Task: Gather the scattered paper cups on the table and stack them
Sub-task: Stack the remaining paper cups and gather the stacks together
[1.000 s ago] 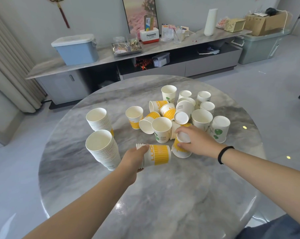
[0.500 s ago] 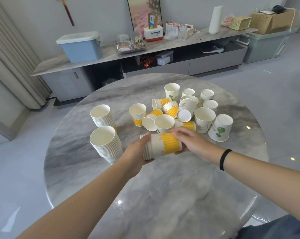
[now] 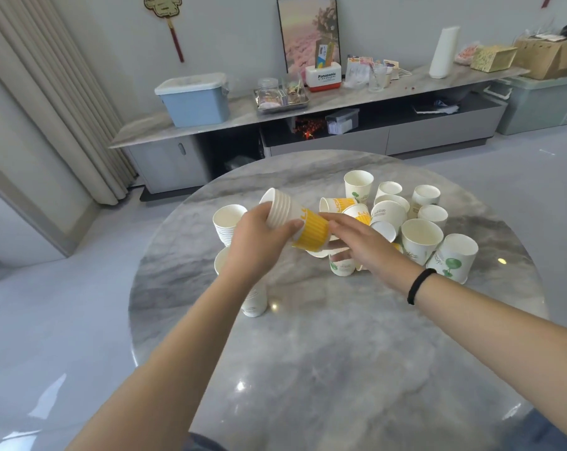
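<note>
My left hand (image 3: 261,240) grips a tilted stack of nested paper cups (image 3: 297,222), held in the air with its yellow-banded base pointing right. My right hand (image 3: 360,244) has its fingers spread, the fingertips against that base; whether they grip it is unclear. Under it stands a green-printed cup (image 3: 340,266). Several loose cups (image 3: 420,236), some upright and some tipped, crowd the round marble table (image 3: 308,353) at the right. One tall stack (image 3: 228,219) stands at the left. A second stack (image 3: 254,304) is mostly hidden behind my left forearm.
Behind the table runs a long low sideboard (image 3: 308,109) bearing a blue lidded box (image 3: 194,99), a tray of jars and small items. Grey floor surrounds the table. A curtain (image 3: 48,92) hangs at the left.
My left hand raised the nested stack off the table and tilted it. My right hand brought a yellow-banded cup from the pile onto the stack's base.
</note>
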{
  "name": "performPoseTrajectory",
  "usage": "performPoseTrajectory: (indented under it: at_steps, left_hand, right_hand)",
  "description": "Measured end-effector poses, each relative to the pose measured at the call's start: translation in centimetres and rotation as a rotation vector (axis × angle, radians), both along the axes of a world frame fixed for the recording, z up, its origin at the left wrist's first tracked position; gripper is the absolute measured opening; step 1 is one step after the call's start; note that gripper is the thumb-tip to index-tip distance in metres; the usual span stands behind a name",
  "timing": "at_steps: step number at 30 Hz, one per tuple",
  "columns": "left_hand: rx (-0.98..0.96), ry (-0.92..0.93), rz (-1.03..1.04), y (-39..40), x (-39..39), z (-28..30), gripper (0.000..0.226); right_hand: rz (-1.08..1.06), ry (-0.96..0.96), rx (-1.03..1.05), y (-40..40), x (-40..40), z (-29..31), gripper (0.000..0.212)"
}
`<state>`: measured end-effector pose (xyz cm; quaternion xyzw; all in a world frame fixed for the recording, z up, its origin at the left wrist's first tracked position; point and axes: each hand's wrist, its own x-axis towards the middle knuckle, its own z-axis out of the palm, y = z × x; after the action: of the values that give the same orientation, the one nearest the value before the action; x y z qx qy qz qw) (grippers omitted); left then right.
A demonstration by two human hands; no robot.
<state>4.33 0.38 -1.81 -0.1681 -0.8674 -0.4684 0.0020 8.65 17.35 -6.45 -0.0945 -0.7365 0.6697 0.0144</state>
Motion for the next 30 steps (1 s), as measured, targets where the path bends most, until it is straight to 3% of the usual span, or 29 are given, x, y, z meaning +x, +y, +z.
performPoseTrajectory:
  at_steps: [7,12,16,22,25,30]
  left_hand:
    - [-0.207,0.162,0.137,-2.0,-5.7,1.8,0.022]
    - [-0.484,0.262,0.181,-3.6,-11.2,0.9,0.025]
    - [-0.671,0.208,0.128,-3.6,-13.2,-0.6,0.03]
    - [-0.962,0.194,-0.025,-3.4,-14.1,-3.0,0.034]
    - [-1.011,0.078,-0.081,-3.3,-13.9,-4.2,0.038]
    - [-1.003,0.127,-0.015,-2.6,-13.5,-3.6,0.04]
  right_hand:
    - [0.098,-0.004,0.001,-2.7,-5.7,0.7,0.038]
    - [0.085,-0.001,0.088,-4.2,-10.0,-0.1,0.031]
    - [-0.007,-0.012,0.164,-4.6,-11.8,-1.1,0.021]
    - [-0.158,0.003,0.305,-3.7,-12.5,-2.9,0.025]
    - [-0.212,-0.017,0.325,-2.9,-12.3,-3.5,0.026]
    - [-0.226,-0.021,0.402,-1.6,-11.6,-3.9,0.026]
